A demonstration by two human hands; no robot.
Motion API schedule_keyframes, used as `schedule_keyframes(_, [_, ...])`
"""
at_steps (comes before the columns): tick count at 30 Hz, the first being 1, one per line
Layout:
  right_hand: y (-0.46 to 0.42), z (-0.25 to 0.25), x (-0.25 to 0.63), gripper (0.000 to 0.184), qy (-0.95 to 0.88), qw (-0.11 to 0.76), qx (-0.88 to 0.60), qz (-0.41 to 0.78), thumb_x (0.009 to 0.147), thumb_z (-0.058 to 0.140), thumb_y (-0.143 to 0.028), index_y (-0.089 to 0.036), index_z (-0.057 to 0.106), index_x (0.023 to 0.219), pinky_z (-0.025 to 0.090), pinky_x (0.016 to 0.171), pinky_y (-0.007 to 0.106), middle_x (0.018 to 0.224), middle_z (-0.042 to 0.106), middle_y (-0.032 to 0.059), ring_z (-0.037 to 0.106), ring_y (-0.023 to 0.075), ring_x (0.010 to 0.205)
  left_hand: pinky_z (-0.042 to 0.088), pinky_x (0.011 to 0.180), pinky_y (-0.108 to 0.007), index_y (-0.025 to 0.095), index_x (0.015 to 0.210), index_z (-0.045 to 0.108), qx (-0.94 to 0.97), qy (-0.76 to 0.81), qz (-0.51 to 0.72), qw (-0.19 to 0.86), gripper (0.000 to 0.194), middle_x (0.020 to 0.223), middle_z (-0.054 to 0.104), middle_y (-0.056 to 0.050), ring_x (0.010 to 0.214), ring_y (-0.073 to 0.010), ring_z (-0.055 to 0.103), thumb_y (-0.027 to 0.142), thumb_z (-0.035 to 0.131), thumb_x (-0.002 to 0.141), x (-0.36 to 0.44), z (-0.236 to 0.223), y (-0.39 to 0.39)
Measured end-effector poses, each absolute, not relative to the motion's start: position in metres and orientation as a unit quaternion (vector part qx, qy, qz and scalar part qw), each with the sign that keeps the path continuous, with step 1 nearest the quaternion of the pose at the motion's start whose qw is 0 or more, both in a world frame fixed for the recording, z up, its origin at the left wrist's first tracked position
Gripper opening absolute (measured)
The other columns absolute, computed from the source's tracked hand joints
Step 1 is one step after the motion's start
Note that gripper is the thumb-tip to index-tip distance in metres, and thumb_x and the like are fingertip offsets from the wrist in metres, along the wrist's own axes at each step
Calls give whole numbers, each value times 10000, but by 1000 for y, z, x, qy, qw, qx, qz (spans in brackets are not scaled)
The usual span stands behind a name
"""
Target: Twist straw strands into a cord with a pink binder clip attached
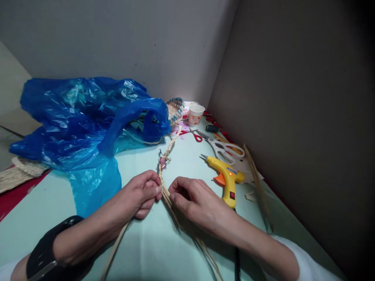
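Note:
A plaited straw braid [170,150] lies on the pale green table [152,242] and runs away from me toward the back. A small pink clip [162,162] sits on it just beyond my fingers. My left hand [140,193] is closed, pinching the loose straw strands [167,195] at the braid's near end. Facing it from the right, my right hand [195,201] is closed too and pinches the same strands. More loose strands trail back under my wrists toward me.
A crumpled blue plastic bag [88,117] fills the left side. A yellow glue gun [227,179] lies right of my hands, with white-handled scissors [224,150], red-handled scissors [195,136], a paper cup [195,114] and a small woven basket [175,108] behind. Straw strips [258,183] lie along the right wall.

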State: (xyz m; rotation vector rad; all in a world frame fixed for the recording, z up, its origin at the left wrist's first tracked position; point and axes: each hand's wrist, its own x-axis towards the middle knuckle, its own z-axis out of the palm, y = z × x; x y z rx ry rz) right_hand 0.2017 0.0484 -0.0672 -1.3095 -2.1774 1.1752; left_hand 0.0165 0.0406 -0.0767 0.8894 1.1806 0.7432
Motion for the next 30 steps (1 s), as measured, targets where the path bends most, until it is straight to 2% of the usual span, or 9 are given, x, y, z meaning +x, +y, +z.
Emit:
schedule_keyframes(4, [45, -64, 202, 156, -772, 162, -480, 385, 898, 417, -240, -191, 550, 833, 284, 575, 251, 708, 576, 4, 469, 135, 659, 118, 367, -175, 180, 781, 518, 417, 528, 312, 671, 153, 548, 429, 96, 393, -14, 214, 287, 626, 799, 17, -77, 40])
schedule_keyframes(8, [41, -60, 200, 167, -786, 154, -487, 348, 928, 388, -261, -197, 532, 870, 270, 561, 259, 690, 576, 2, 460, 129, 613, 109, 358, -193, 184, 702, 481, 428, 544, 304, 654, 223, 514, 418, 98, 361, -13, 215, 331, 620, 795, 18, -77, 39])
schedule_keyframes(12, [31, -55, 194, 157, -806, 122, -499, 293, 935, 415, -265, -190, 546, 891, 259, 533, 268, 655, 589, 7, 445, 125, 535, 113, 374, -204, 170, 672, 502, 457, 556, 311, 621, 234, 517, 496, 67, 348, -11, 246, 335, 575, 820, 22, -76, 36])
schedule_keyframes(17, [14, -66, 184, 153, -886, 95, -418, 178, 851, 463, -123, -125, 558, 971, 236, 467, 298, 690, 652, 57, 527, 170, 490, 103, 404, -199, 171, 706, 536, 419, 579, 325, 620, 201, 408, 332, 121, 375, -29, 178, 337, 616, 787, 27, -72, 31])
schedule_keyframes(20, [5, -79, 181, 273, -924, 125, -357, 50, 750, 491, -36, -50, 578, 1008, 215, 418, 312, 682, 656, 95, 581, 215, 488, 117, 431, -207, 167, 723, 557, 413, 563, 331, 634, 238, 403, 359, 104, 395, -40, 200, 386, 618, 793, 25, -72, 29])
schedule_keyframes(23, [3, -83, 181, 257, -934, 181, -307, -11, 779, 442, -14, -12, 605, 978, 252, 404, 315, 652, 654, 130, 587, 234, 474, 116, 442, -219, 161, 744, 588, 423, 557, 324, 637, 265, 418, 365, 96, 410, -50, 199, 416, 624, 806, 22, -74, 29])
schedule_keyframes(25, [5, -77, 183, 175, -918, 227, -306, 112, 835, 454, -70, -79, 620, 890, 304, 425, 293, 614, 625, 82, 558, 194, 474, 151, 454, -218, 164, 740, 586, 430, 548, 330, 637, 244, 419, 350, 99, 423, -57, 202, 393, 622, 817, 21, -76, 28])
schedule_keyframes(28, [16, -62, 188, 25, -747, 327, -364, 449, 845, 587, -182, -171, 584, 867, 403, 551, 228, 673, 552, -14, 525, 116, 593, 169, 472, -227, 170, 732, 567, 434, 528, 344, 644, 206, 472, 350, 94, 453, -67, 205, 351, 618, 815, 19, -78, 29])
schedule_keyframes(30, [26, -55, 192, 215, -575, 406, -349, 619, 776, 701, -202, -191, 560, 938, 428, 631, 190, 765, 506, -35, 501, 89, 687, 133, 467, -237, 165, 743, 571, 443, 525, 340, 642, 189, 501, 354, 90, 464, -68, 191, 336, 613, 811, 18, -78, 29])
